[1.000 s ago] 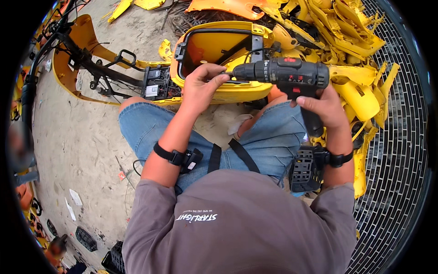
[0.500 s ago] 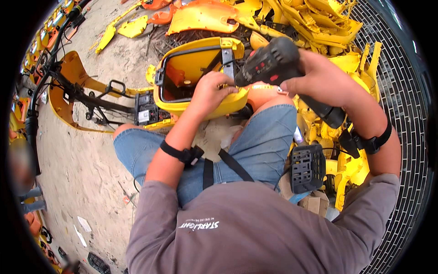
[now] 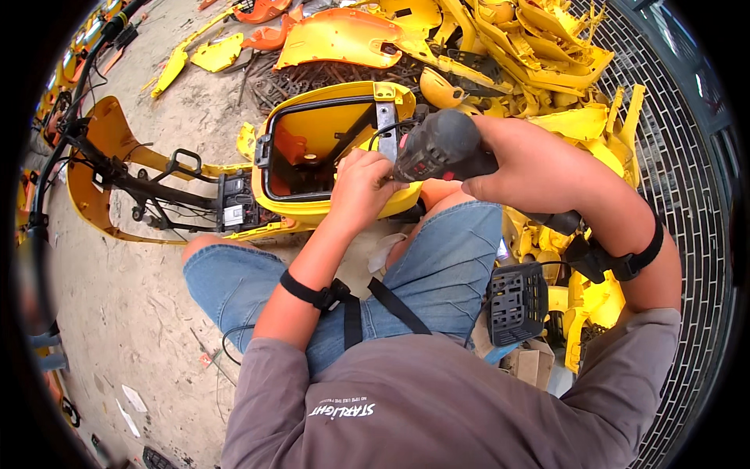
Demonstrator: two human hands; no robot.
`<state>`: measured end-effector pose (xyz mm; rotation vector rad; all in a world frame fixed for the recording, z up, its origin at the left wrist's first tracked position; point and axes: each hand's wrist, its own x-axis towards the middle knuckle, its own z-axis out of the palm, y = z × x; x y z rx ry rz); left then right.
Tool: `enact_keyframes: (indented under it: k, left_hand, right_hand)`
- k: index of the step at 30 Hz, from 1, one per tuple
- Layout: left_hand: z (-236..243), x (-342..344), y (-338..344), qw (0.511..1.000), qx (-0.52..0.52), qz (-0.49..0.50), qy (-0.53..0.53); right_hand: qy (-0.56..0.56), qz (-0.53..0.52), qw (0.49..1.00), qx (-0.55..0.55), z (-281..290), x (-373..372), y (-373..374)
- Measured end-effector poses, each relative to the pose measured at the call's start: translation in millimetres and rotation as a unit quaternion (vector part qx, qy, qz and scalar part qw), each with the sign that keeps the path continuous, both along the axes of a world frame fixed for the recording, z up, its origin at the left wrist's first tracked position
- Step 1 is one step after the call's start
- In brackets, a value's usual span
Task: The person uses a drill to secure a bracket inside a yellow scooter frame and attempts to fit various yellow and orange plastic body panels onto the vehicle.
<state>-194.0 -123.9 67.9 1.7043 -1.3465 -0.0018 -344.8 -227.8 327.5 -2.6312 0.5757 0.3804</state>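
My right hand [image 3: 516, 168] grips a black cordless drill [image 3: 433, 144], tilted with its chuck toward my left hand [image 3: 363, 184]. The fingers of my left hand are closed beside the drill's front end at the right part of a yellow scooter storage box [image 3: 308, 207]; what they pinch is hidden. The box is open, with a black seal round its opening and a metal bracket [image 3: 386, 117] at its right. A scooter's body and frame [image 3: 109, 176] extend left from it, with a black compartment of parts [image 3: 234, 203] beside the box.
Orange panels [image 3: 336, 39] and piles of yellow plastic parts [image 3: 539, 47] lie behind and right of the box. A black perforated case [image 3: 516, 301] is by my right thigh. Dark grating [image 3: 687, 328] runs along the right. Part of another person [image 3: 47, 361] shows at the left edge.
The drill has gone from level to steeply tilted, its chuck now lower at the box's right side. My left hand has moved there with it. The view has shifted, scooter lower in frame.
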Motion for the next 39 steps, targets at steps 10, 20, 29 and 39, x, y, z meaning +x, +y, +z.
enact_keyframes:
  k: [10, 20, 29, 39]
  left_hand:
    - [-7, 6, 6, 0.997, 0.003, -0.036, 0.07]
    - [-4, 6, 2, 0.994, 0.003, -0.051, 0.097]
    - [-6, 14, 11, 0.991, 0.009, -0.082, 0.106]
    - [-4, 16, 15, 0.989, 0.004, -0.122, 0.085]
  right_hand:
    - [0.007, -0.051, 0.999, 0.014, -6, 17, -17]
    - [-0.052, -0.143, 0.974, 0.168, -11, 0, -7]
    - [-0.036, -0.185, 0.966, 0.175, -8, 7, -3]
    - [-0.029, -0.178, 0.97, 0.163, -5, 9, 1]
